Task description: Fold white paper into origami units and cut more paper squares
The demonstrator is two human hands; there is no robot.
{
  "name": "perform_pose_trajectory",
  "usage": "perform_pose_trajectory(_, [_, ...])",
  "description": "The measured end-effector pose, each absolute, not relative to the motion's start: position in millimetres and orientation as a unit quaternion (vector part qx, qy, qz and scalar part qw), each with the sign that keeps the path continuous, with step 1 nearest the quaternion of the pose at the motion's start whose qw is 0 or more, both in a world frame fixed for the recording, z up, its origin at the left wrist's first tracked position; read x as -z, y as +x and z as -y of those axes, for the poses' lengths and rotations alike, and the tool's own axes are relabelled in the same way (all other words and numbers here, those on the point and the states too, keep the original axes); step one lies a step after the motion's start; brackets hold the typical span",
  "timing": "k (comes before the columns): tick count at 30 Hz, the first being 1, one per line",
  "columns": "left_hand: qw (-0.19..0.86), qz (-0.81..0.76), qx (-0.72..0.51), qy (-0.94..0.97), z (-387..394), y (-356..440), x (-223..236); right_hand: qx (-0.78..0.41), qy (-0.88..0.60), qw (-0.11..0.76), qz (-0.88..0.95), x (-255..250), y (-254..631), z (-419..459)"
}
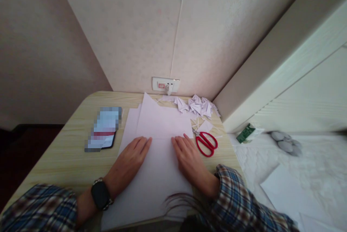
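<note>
White sheets of paper [151, 188] lie stacked on the table in front of me. Across their upper part, a sheet with a pointed flap [162, 123] has a straight near edge running between my fingertips. My left hand [132, 154] rests palm down at the left end of this edge, fingers stretched out. At the right end my right hand [188, 156] lies likewise, fingers extended on the paper. Both thumbs are largely hidden. Red-handled scissors [207, 143] lie just right of my right hand, blades partly covered by paper scraps.
Folded paper pieces [197, 105] are piled at the table's back right, near paper scraps [204, 126]. A phone [107, 127] lies left on the wooden table [67, 145]. A wall socket [166, 84] holds a plug. To the right, loose paper [290, 188] lies on a white quilted surface.
</note>
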State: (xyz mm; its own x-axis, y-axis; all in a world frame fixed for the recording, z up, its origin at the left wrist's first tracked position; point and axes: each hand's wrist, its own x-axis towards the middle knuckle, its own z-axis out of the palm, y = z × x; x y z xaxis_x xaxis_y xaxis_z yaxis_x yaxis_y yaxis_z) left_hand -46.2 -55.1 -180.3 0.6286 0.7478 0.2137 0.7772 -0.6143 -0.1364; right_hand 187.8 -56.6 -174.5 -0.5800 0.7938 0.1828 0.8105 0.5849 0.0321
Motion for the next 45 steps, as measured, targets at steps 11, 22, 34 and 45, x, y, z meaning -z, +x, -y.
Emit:
perform_pose_trajectory(11, [0.053, 0.416, 0.089, -0.903, 48.3, -59.9, 176.7, 0.049, -0.474, 0.09, 0.875, 172.8, 200.4, 57.2])
perform_pose_trajectory(22, [0.09, 0.42, 0.068, -0.9, 53.1, -56.2, 178.6, 0.055, -0.495, 0.093, 0.862, 168.6, 203.5, 54.5])
perform_pose_trajectory(34, [0.092, 0.397, 0.007, -0.913, 50.6, -52.9, 167.9, 0.048, -0.468, 0.073, 0.879, 164.5, 212.9, 48.3])
perform_pose_trajectory(45, [0.045, 0.426, -0.027, -0.903, 49.6, -47.0, 157.9, 0.066, -0.5, 0.076, 0.86, 166.4, 210.5, 53.6])
